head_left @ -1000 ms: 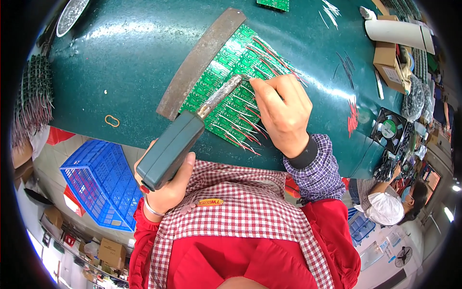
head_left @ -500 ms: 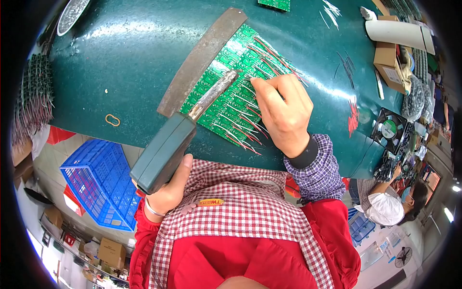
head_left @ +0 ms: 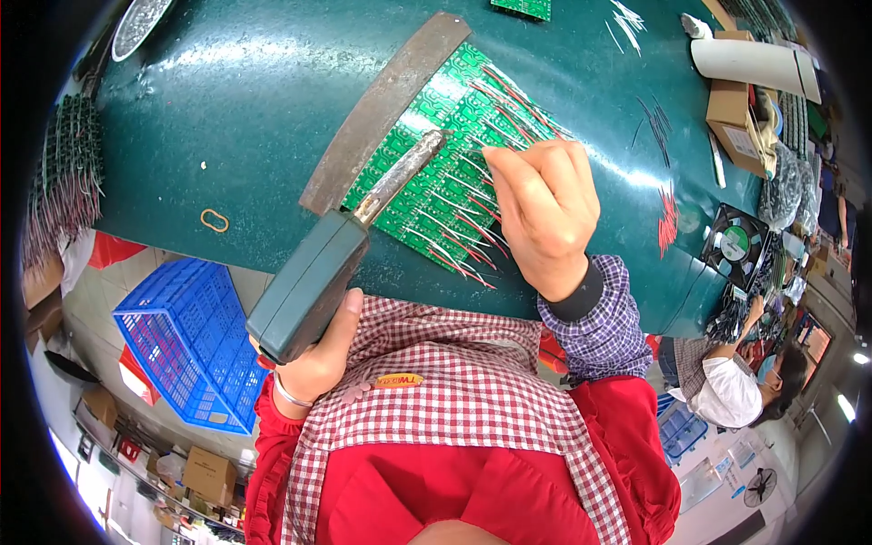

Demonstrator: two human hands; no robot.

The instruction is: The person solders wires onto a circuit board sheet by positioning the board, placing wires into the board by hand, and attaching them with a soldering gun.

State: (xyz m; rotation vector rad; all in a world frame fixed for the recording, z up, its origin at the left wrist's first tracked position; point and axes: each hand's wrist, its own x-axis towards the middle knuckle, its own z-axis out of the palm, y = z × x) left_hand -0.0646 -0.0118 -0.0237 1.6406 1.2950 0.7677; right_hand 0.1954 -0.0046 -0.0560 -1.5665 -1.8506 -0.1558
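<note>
My left hand is wrapped round the dark green body of a soldering gun. Its scorched metal tip reaches over a green circuit board panel, ending at the middle of it. Red and white wires stick out along the panel's right side in rows. My right hand is closed in a pinch at the panel's right edge, fingertips on a thin wire just right of the tip; the fingers hide most of that wire. A curved, rusty metal bar lies against the panel's left edge.
Loose white, black and red wires lie on the green table. A small fan and cardboard box sit at the right. A blue crate stands below left. A co-worker is at the right.
My right hand has shifted slightly to the right with its pinch kept. The soldering tip has moved a little left, and the panel and bar sit marginally farther right in view.
</note>
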